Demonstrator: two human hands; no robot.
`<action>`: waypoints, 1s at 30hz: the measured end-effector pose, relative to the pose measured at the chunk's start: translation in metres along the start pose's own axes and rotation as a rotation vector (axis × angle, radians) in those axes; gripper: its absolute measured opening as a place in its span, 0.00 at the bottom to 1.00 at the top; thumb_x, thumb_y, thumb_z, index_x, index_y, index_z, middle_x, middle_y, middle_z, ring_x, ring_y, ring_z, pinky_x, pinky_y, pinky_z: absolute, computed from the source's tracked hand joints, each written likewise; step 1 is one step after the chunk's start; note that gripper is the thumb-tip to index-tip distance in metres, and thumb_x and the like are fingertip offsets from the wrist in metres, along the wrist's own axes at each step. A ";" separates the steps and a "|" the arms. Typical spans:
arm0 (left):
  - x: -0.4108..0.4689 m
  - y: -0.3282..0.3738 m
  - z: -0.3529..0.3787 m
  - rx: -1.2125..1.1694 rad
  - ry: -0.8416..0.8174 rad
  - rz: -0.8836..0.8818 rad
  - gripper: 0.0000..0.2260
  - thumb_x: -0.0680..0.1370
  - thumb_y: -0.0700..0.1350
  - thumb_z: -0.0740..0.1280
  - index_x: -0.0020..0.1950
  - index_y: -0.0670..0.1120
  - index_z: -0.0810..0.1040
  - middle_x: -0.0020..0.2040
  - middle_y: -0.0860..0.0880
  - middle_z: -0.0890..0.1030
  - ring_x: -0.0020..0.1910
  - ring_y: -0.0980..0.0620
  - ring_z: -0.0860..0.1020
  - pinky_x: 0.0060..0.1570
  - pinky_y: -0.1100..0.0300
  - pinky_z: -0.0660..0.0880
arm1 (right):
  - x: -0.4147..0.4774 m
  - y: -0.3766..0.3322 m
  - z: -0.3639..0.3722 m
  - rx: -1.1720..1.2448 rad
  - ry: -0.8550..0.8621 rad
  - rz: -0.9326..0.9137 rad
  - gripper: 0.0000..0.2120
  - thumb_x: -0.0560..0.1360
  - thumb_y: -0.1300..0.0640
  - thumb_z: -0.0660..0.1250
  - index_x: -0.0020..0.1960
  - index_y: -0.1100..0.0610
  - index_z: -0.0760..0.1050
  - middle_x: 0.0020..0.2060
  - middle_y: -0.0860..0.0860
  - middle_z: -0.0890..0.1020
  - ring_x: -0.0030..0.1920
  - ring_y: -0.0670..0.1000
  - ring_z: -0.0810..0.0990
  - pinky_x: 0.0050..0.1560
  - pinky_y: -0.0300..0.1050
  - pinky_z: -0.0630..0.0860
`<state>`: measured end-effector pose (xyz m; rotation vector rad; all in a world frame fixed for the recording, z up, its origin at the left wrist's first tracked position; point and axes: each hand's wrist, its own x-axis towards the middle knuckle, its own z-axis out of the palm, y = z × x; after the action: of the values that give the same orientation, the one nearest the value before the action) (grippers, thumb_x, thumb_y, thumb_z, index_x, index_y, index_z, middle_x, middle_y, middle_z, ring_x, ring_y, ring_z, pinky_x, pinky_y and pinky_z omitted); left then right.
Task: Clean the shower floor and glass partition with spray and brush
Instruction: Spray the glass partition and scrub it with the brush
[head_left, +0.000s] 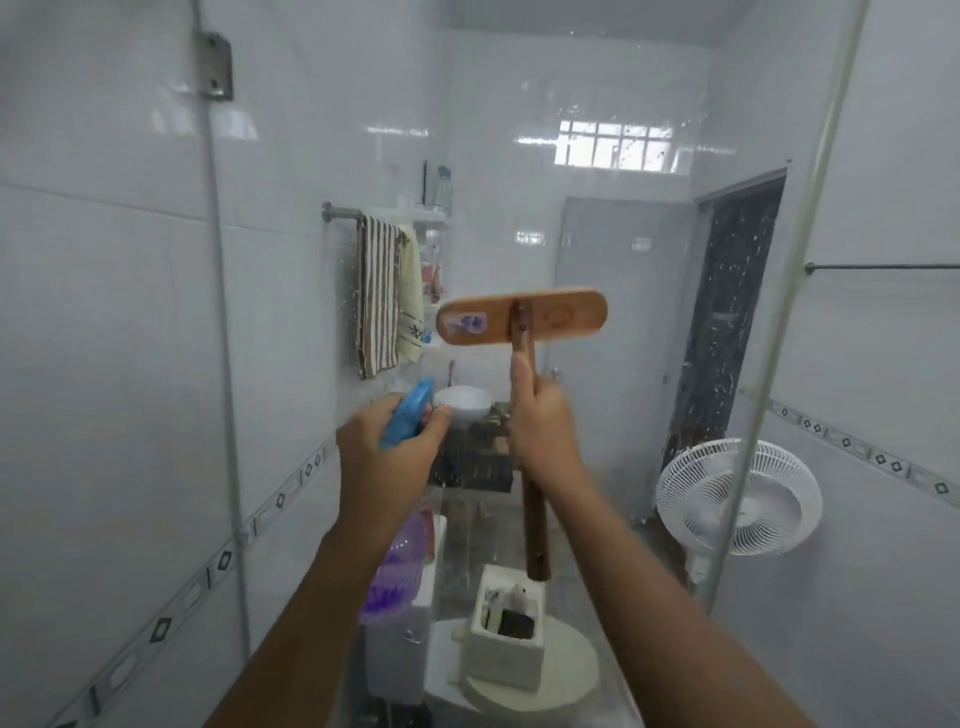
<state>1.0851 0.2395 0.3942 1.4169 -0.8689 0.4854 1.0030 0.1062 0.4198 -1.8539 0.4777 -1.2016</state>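
Wooden brush (522, 323) right hand (543, 431), spray (408, 413) left hand (384, 454)

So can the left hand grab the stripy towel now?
Probably not. The wet glass partition seems to stand between the left hand and the towel, and that hand holds the spray bottle.

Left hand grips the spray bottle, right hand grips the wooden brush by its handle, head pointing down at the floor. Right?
No. The head view shows the wooden brush held head up, above the right hand, not pointing down. The left hand does grip the spray bottle.
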 end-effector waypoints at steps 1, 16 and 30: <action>0.005 0.006 0.002 -0.009 -0.005 -0.010 0.08 0.76 0.48 0.74 0.44 0.45 0.79 0.33 0.50 0.78 0.30 0.55 0.76 0.31 0.73 0.73 | 0.024 -0.031 -0.010 0.012 0.039 -0.007 0.24 0.82 0.38 0.54 0.36 0.54 0.70 0.25 0.48 0.72 0.24 0.46 0.71 0.25 0.41 0.69; 0.025 0.025 0.013 -0.044 -0.042 -0.060 0.13 0.75 0.53 0.74 0.45 0.43 0.82 0.34 0.48 0.80 0.32 0.51 0.80 0.32 0.68 0.76 | 0.034 -0.040 -0.035 0.029 0.036 -0.022 0.24 0.81 0.37 0.53 0.38 0.54 0.67 0.25 0.50 0.66 0.25 0.50 0.66 0.29 0.46 0.68; 0.019 0.018 0.007 -0.049 0.072 0.051 0.10 0.75 0.50 0.74 0.44 0.44 0.81 0.33 0.56 0.79 0.34 0.66 0.80 0.29 0.75 0.72 | -0.055 0.065 0.014 -0.006 -0.084 0.061 0.31 0.77 0.32 0.54 0.45 0.58 0.79 0.26 0.50 0.76 0.27 0.46 0.72 0.29 0.45 0.72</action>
<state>1.0822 0.2311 0.4199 1.3271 -0.8551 0.5465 0.9982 0.1142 0.3343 -1.8741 0.4878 -1.0787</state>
